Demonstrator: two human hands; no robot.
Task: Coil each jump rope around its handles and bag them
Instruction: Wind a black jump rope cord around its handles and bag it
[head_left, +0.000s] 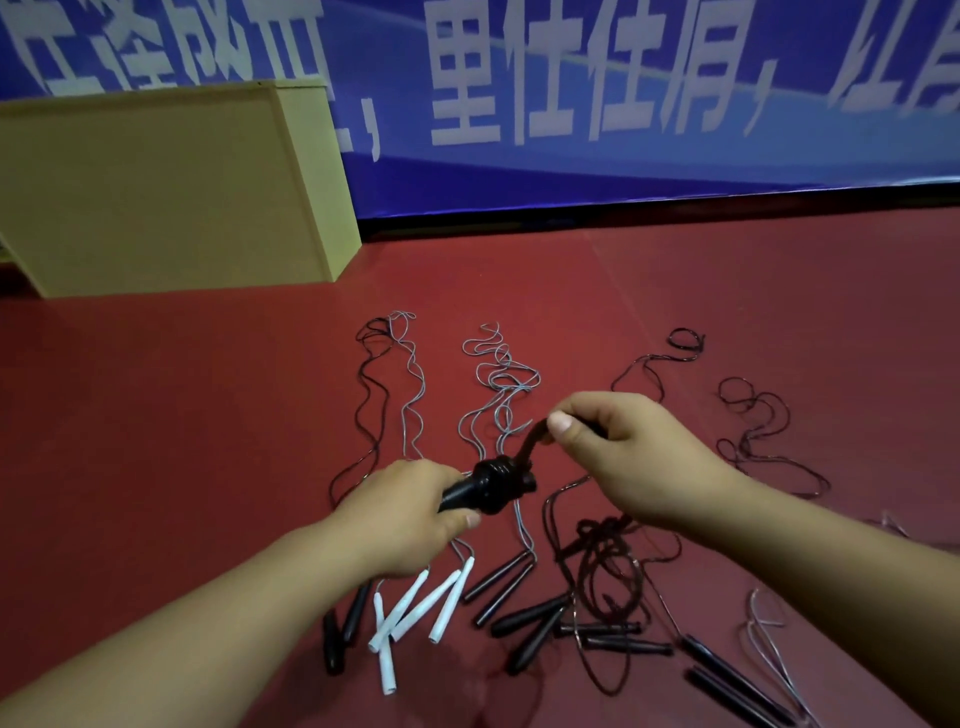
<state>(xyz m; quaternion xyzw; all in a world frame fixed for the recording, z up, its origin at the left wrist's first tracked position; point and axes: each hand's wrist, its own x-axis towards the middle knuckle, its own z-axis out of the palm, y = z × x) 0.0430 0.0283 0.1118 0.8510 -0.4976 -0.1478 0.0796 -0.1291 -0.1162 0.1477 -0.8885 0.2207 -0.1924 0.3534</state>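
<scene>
Black jump rope handles (470, 491) are sitting mid-frame above the floor, long axis running near-left to far-right, cord coiled thick around the far-right end. Left hand (410, 512) is gripping the near-left end, fingers curled round it. Right hand (621, 457) is pinching the loose cord end (530, 441) between thumb and fingers, cord rising up-right from the coil.

Loose ropes are lying on the red floor (182, 415) below: white handles (421, 608) near-left, black handles (498, 584) centre, a tangled dark cord (605, 561) right of them, more black handles (727, 670) near-right. Open floor is stretching left and far-right. Tan box (156, 192) is standing far-left against the blue banner (571, 130).

Handle count in the grip is probably two, but fingers are hiding it. Near-right ropes are running off frame.
</scene>
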